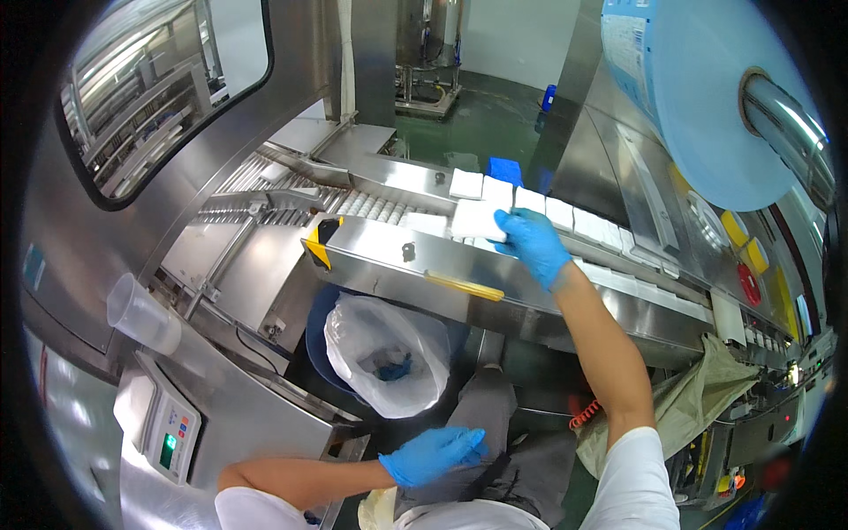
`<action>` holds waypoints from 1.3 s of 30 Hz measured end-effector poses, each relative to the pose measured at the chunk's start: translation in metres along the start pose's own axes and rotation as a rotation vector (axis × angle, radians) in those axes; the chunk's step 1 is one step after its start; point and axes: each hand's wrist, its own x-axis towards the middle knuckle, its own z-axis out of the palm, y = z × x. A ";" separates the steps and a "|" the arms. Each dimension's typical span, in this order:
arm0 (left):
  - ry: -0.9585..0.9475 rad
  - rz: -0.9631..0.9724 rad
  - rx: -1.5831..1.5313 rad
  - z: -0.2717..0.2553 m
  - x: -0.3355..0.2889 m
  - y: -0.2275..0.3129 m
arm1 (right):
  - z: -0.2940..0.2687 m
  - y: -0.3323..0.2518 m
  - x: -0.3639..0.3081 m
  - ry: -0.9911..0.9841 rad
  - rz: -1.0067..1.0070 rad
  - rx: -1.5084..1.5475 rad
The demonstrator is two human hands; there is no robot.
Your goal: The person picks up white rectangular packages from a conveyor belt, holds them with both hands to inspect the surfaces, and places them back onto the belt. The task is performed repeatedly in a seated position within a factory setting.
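My right hand [533,243], in a blue glove, reaches out over the steel conveyor [415,256] and grips a white stack of tissue [477,221] at its right edge. More white stacks [583,225] lie in a row along the belt to the right, and others [481,185] sit just behind. My left hand [433,455], also gloved in blue, rests low near my lap with its fingers apart and nothing in it.
A bin lined with a clear bag [389,353] stands below the conveyor. A large blue film roll [698,97] hangs at upper right. A scale [163,424] and a plastic cup [141,314] sit at left. Yellow and red buttons [746,256] are at right.
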 end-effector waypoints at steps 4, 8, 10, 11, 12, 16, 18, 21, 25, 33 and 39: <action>-0.001 -0.011 0.131 -0.032 -0.001 0.016 | 0.040 0.008 0.095 -0.088 -0.004 0.113; 0.029 -0.039 0.172 -0.035 -0.008 0.014 | 0.044 0.017 0.119 0.040 0.043 -0.315; 0.046 -0.059 0.177 -0.027 -0.013 0.027 | 0.034 0.017 0.103 0.069 -0.094 -0.294; 0.018 -0.066 0.131 -0.031 -0.008 0.018 | 0.027 0.018 0.089 0.092 -0.159 -0.293; -0.001 -0.077 0.091 -0.037 -0.006 0.004 | 0.026 0.015 0.068 0.095 -0.205 -0.206; -0.001 -0.014 0.265 -0.035 -0.006 0.007 | 0.025 0.017 -0.032 0.072 -0.233 -0.268; 0.019 0.026 0.486 -0.033 -0.003 0.016 | 0.010 0.038 -0.080 -0.058 -0.462 -0.554; 0.019 -0.024 0.524 -0.035 -0.001 0.002 | 0.003 0.080 -0.144 -0.208 -0.523 -0.828; 0.096 0.058 0.401 -0.001 -0.012 0.028 | -0.050 0.171 -0.224 -0.149 -0.139 -0.793; 0.050 -0.140 0.494 -0.001 -0.005 0.025 | -0.131 0.330 -0.341 0.635 0.096 -0.413; 0.039 -0.044 0.609 -0.008 0.000 0.009 | -0.136 0.402 -0.344 1.007 0.015 -0.639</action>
